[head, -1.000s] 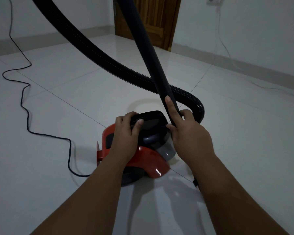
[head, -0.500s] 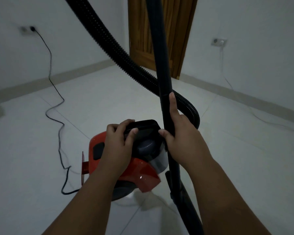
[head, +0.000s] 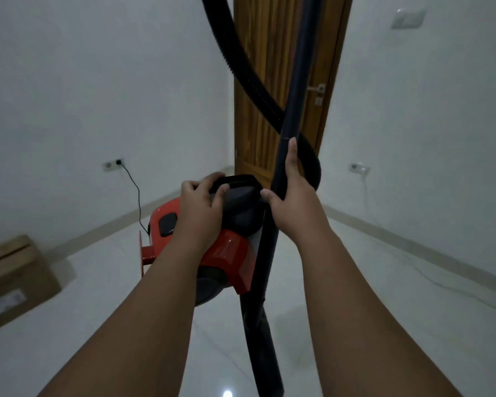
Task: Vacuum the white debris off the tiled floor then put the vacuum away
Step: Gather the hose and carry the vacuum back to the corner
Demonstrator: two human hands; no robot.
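Observation:
The red and black canister vacuum (head: 229,253) hangs above the white tiled floor (head: 384,296). My left hand (head: 201,207) is closed around its black carry handle (head: 241,180). My right hand (head: 292,202) grips the dark rigid wand (head: 295,81), which stands nearly upright and runs down past the canister. The black ribbed hose (head: 241,70) curves from the top of the view down behind the wand to the canister's far side. No white debris shows on the tiles.
A wooden door (head: 269,53) stands shut in the corner ahead. The black power cord (head: 135,190) runs from a wall socket (head: 112,164) on the left wall. A cardboard box (head: 15,279) sits at the left wall. A second socket (head: 358,167) is on the right wall.
The vacuum has been lifted off the floor and the view has tilted up toward the door. The wand has swung from a slant to nearly upright. Both hands kept their grips.

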